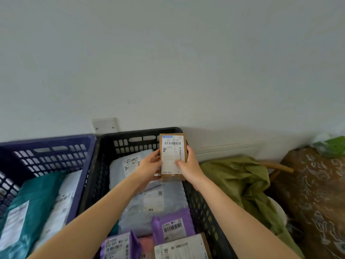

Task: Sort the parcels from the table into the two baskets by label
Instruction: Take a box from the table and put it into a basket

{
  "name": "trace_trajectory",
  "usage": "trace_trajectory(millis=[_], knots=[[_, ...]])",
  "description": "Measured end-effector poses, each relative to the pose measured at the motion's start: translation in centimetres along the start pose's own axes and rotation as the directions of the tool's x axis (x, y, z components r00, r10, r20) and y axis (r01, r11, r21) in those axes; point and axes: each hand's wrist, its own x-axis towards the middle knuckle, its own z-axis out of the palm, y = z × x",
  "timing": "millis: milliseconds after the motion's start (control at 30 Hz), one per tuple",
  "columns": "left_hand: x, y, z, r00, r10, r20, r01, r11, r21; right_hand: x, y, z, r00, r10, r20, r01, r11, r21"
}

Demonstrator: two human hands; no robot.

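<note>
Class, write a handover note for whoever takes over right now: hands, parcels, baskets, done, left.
Left hand: grip on the left edge of a small brown cardboard box with a white label.
Right hand: grip on its right edge, thumb on the label.
The box is held over the far end of the black plastic basket, not yet released.
Done: a grey plastic mailer and purple plastic mailers lie in that basket; a teal plastic mailer and a white plastic mailer lie in the blue plastic basket beside it.
Left: place this box; the table is out of view.
</note>
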Motion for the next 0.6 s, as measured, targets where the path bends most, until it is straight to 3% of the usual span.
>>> trace_trajectory(millis=[233, 433, 600], knots=[[4.7, -0.8, -1.0, 0.998, -0.067, -0.004, 0.067, 0.998, 0.006, 4.5, 0.6, 2.5, 0.994, -0.113, 0.006, 0.110, 0.952, -0.285], [7.9, -2.2, -1.9, 0.996, -0.091, -0.019, 0.091, 0.996, -0.026, 7.0, 1.5, 3.5, 0.998, -0.047, 0.031, 0.055, 0.899, -0.434], [8.6, -3.3, -2.0, 0.998, 0.049, -0.044, -0.035, 0.962, 0.272, 7.6, 2.8, 4.4, 0.999, 0.011, 0.041, 0.010, 0.877, -0.481]])
